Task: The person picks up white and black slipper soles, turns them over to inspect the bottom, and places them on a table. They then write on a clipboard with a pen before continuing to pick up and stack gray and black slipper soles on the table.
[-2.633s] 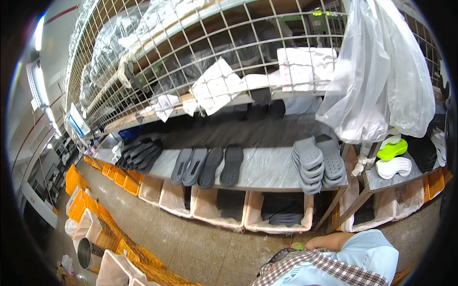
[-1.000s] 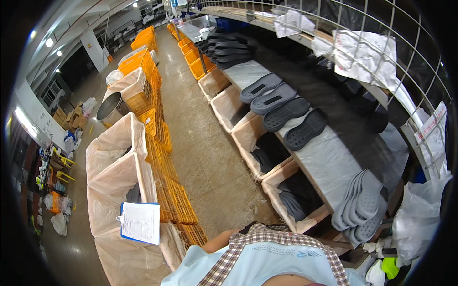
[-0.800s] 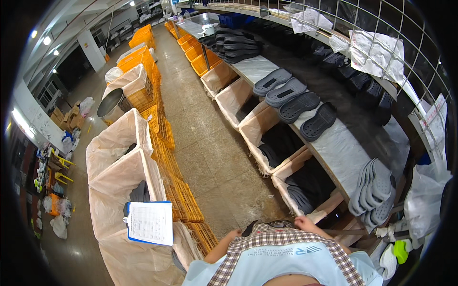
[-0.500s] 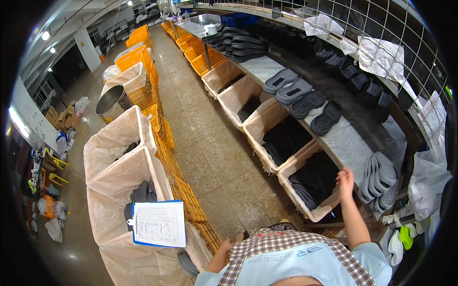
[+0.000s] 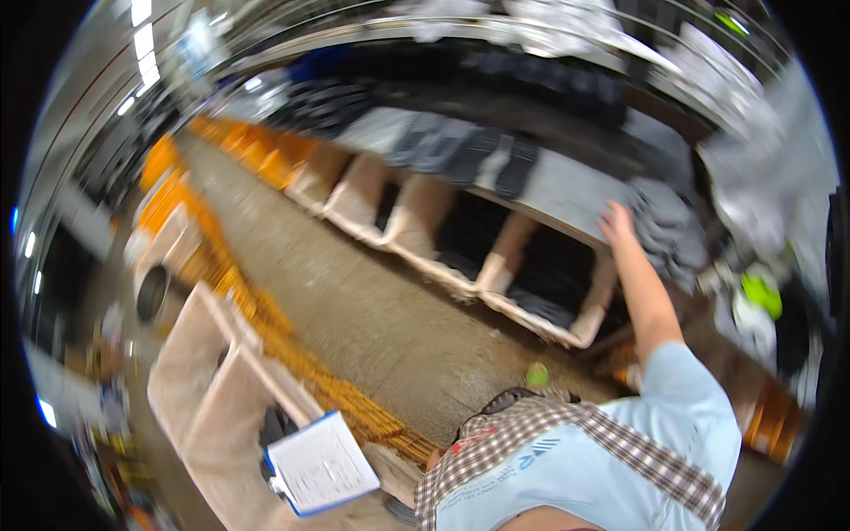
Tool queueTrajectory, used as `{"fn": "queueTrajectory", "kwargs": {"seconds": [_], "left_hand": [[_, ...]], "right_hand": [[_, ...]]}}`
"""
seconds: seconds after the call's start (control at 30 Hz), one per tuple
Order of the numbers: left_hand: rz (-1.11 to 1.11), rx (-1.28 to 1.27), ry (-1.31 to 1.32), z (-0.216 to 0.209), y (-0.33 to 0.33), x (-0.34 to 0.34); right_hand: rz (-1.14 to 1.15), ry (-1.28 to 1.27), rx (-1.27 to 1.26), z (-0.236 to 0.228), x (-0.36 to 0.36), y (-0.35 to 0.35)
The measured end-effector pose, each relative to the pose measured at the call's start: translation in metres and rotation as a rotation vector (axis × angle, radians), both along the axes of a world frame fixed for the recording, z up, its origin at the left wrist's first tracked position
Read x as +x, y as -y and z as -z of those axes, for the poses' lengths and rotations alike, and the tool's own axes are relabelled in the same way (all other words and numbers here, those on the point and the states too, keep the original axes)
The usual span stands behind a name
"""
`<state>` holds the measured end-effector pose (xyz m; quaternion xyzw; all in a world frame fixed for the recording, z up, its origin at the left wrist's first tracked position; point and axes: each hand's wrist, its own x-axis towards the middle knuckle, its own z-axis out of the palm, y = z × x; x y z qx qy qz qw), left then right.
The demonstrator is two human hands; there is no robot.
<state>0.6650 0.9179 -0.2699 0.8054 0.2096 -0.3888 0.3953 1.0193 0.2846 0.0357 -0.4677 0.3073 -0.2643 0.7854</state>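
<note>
To your left, a clipboard [image 5: 323, 466] lay on the bins [image 5: 217, 429]; before you, 4 soles [image 5: 467, 159] lay on a table [image 5: 567, 190], left of a sole stack [image 5: 662, 221].

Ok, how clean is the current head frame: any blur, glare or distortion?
Head view: motion blur smears the right hand, the grey sole stack beside it and the hanging plastic bag; head view: the ceiling lights at upper left are blown out; head view: the fisheye lens bends the workbench edge, with black corners.
</note>
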Motion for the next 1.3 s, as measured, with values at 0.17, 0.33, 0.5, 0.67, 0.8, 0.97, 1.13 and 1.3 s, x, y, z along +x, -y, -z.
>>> {"fn": "queueTrajectory", "kwargs": {"seconds": [0.17,0.33,0.5,0.67,0.8,0.97,1.13,1.3], "left_hand": [[0.008,0.007,-0.038,-0.021,-0.005,0.013],[0.004,-0.011,-0.051,-0.032,-0.004,0.017],[0.038,-0.019,-0.072,-0.037,-0.003,0.027],[0.038,-0.033,-0.088,-0.039,0.008,0.047],[0.004,-0.057,-0.082,-0.056,0.036,0.079],[-0.012,0.010,-0.070,-0.081,0.083,0.113],[-0.151,-0.107,-0.099,-0.069,0.108,0.125],[-0.105,0.024,-0.291,-0.074,0.125,0.132]], "right_hand": [[0.043,-0.113,0.027,-0.021,0.007,-0.006],[0.050,-0.175,0.009,-0.034,0.002,-0.004],[-0.017,-0.139,0.167,-0.027,0.009,-0.027],[-0.273,-0.066,0.043,-0.037,0.026,-0.079],[-0.204,-0.120,0.052,-0.048,0.065,-0.078],[-0.005,-0.081,-0.002,-0.047,0.140,-0.027],[0.230,-0.095,-0.110,-0.034,0.208,0.059],[0.413,-0.087,-0.226,-0.008,0.253,0.163]]}}
